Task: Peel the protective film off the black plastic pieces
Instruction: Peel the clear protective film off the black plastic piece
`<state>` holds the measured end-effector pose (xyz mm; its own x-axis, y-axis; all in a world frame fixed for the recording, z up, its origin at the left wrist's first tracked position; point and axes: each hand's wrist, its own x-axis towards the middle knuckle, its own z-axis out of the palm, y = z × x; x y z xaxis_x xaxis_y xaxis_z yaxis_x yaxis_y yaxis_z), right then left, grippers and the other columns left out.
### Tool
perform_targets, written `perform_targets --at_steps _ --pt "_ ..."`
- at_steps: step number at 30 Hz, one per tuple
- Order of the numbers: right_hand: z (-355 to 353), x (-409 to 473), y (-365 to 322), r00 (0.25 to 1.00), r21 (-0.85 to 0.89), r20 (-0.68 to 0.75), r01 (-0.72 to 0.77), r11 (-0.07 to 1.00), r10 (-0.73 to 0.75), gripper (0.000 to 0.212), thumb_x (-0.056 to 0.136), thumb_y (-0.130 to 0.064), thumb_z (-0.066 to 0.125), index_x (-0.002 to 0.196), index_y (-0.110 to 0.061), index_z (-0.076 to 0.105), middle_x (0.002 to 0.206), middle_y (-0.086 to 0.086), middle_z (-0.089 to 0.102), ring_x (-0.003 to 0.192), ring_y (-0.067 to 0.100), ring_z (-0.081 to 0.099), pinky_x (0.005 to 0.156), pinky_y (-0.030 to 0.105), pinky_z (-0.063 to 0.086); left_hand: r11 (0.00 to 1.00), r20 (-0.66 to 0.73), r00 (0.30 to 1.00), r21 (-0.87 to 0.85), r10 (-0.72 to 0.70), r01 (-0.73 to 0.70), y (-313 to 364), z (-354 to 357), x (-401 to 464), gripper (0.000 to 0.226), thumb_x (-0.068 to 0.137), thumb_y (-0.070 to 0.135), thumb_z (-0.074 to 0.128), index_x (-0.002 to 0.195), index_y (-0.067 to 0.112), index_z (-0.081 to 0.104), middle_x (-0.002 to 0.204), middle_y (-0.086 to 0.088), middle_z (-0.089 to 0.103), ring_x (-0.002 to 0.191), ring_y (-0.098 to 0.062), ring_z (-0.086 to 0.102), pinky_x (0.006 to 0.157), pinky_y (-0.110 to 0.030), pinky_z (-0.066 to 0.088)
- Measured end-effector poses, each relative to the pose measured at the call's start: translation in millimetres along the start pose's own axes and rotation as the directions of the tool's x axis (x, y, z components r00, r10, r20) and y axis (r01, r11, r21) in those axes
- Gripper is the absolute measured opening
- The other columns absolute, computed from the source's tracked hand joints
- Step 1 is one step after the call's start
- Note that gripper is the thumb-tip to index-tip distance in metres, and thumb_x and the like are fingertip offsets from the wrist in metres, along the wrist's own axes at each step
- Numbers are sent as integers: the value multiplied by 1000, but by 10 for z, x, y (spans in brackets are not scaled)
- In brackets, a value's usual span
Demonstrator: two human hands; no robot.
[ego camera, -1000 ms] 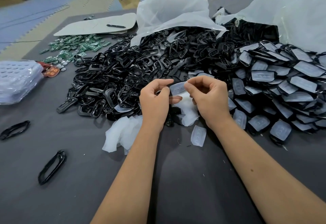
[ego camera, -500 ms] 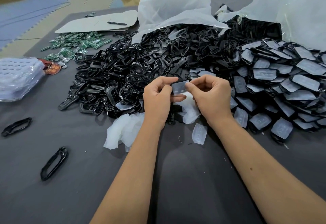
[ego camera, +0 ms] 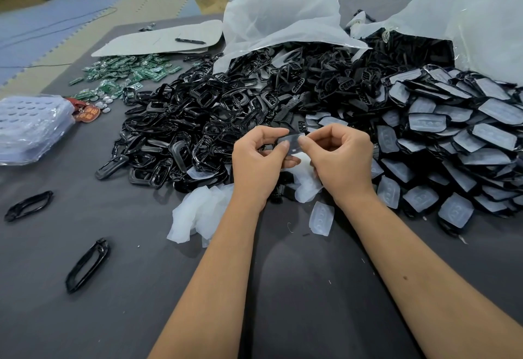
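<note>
Hands [ego camera: 259,165] pinch glossy film-covered piece [ego camera: 291,141].

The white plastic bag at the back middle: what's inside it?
Black plastic frames spill from the mouth of the white plastic bag onto the table. Its cloudy sheet hides whatever lies deeper inside.

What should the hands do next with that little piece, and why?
Probably pull apart: the right hand drawing the film off while the left hand keeps the piece. Both hands pinch it between them, and the film looks still on.
</note>
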<state>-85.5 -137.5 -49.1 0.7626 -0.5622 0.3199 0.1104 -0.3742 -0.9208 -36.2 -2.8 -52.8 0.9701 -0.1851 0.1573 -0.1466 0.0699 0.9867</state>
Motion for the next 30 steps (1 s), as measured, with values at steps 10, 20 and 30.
perform_targets --at_steps 10,20,30 --pt "-2 -8 -31 1000 -11 -1 -2 1000 2 15 86 -21 83 74 -17 74 64 -3 72 56 16 70 60 44 62 1000 -13 1000 -18 -10 10 -23 -6 12 14 93 -2 67 98 10 73 95 -9 76 64 -29 75 62 -29 60" --pt "3 -10 -44 999 -29 39 5 1000 -4 13 86 -18 82 76 -15 74 66 -4 72 60 14 70 65 42 62 1000 -47 999 -12 -24 23 -36 -7 29 14 93 -2 69 97 10 73 98 -15 74 63 -28 75 61 -28 59" --pt "8 -6 -35 1000 -46 26 -7 999 9 14 87 -17 81 77 -13 73 67 -2 71 60 16 69 66 40 61 1000 -43 999 -2 -25 25 -42 0 35 12 95 0 69 95 10 73 92 -11 76 61 -29 75 59 -27 59"
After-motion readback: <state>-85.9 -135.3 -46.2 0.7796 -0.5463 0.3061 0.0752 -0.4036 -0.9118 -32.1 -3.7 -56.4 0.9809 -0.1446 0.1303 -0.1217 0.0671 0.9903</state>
